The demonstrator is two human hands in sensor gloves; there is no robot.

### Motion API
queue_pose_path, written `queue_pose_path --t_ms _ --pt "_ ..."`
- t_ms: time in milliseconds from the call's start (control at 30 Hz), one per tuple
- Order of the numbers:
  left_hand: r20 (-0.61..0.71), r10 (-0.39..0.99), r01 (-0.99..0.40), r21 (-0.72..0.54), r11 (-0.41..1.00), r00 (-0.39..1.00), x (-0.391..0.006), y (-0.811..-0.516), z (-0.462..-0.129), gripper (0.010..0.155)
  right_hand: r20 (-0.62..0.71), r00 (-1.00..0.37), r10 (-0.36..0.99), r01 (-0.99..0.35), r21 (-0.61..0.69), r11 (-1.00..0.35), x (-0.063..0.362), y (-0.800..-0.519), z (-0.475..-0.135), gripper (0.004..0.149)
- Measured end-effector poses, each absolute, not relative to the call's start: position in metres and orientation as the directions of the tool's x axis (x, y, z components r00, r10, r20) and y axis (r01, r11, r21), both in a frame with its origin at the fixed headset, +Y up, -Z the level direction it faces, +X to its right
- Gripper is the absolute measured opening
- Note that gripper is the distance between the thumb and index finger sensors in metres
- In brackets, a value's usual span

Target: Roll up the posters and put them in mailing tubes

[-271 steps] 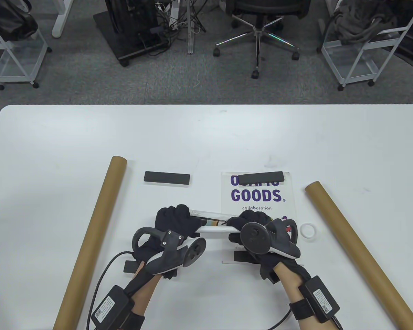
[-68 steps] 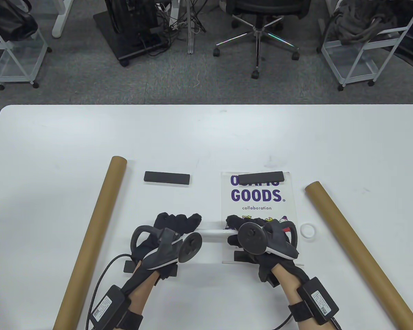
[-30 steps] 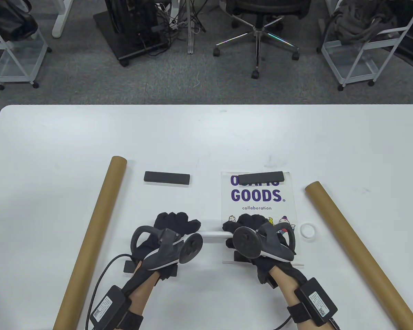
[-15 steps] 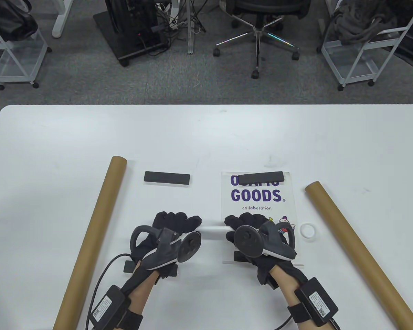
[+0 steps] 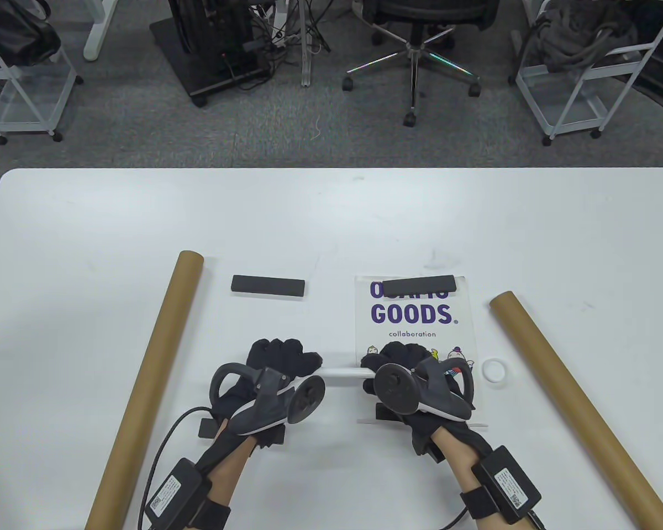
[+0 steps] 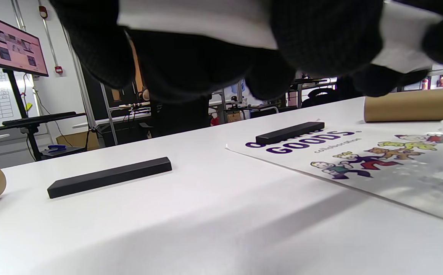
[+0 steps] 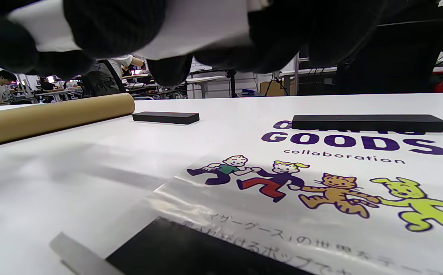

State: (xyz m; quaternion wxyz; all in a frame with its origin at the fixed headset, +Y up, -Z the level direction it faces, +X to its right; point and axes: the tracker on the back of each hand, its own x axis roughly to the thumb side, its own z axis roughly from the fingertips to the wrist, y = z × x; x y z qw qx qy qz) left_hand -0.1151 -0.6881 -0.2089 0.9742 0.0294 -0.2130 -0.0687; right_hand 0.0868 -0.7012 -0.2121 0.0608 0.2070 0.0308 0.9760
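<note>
A white rolled poster [image 5: 341, 372] is held above the table between both hands. My left hand [image 5: 284, 359] grips its left end, seen in the left wrist view [image 6: 190, 19]. My right hand [image 5: 398, 359] grips its right end, seen in the right wrist view [image 7: 202, 26]. A flat "GOODS" poster [image 5: 414, 323] lies under my right hand, with a black bar [image 5: 419, 285] on its top edge. Two brown mailing tubes lie at the sides, one on the left [image 5: 149, 381] and one on the right [image 5: 563, 392].
A second black bar [image 5: 268, 286] lies left of the flat poster. A white cap ring [image 5: 495, 370] sits beside the right tube. Another black bar [image 5: 389, 411] weighs the poster's near edge under my right hand. Chairs and carts stand beyond the table's far edge.
Over nine seconds the loose, partly open roll has been tightened into a slim white roll. In the last second both hands shifted only slightly on it.
</note>
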Motion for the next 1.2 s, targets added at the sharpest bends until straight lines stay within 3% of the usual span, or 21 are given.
queue_pose_path --t_ms 233,567,733,933,1033,1200 --pt "0.413 -0.162 0.132 0.100 0.986 0.896 -0.1133 -0.6867 -0.2074 0.052 0.413 -0.903 0.120 -0.093 0.085 -0.992 0.0847 -0.7000 -0.2114 0.053" --pt "0.418 -0.090 0.088 0.025 0.996 0.904 -0.1165 -0.6899 -0.2114 0.059 0.415 -0.900 0.132 -0.094 0.111 -0.989 0.0865 -0.7002 -0.2127 0.057" --pt "0.420 -0.056 0.066 -0.009 0.998 0.906 -0.1151 -0.6911 -0.2118 0.056 0.413 -0.896 0.165 -0.121 0.130 -0.984 0.0862 -0.7013 -0.2133 0.055" --pt "0.396 -0.139 0.117 0.080 0.990 0.908 -0.1158 -0.6878 -0.2107 0.049 0.428 -0.884 0.187 -0.134 0.150 -0.979 0.0846 -0.6983 -0.2110 0.060" --pt "0.403 -0.117 0.101 0.063 0.993 0.908 -0.1163 -0.6881 -0.2103 0.048 0.423 -0.900 0.105 -0.073 0.092 -0.993 0.0825 -0.6991 -0.2104 0.051" --pt "0.405 -0.122 0.102 0.071 0.992 0.906 -0.1145 -0.6888 -0.2098 0.048 0.413 -0.902 0.127 -0.092 0.102 -0.990 0.0852 -0.7009 -0.2119 0.048"
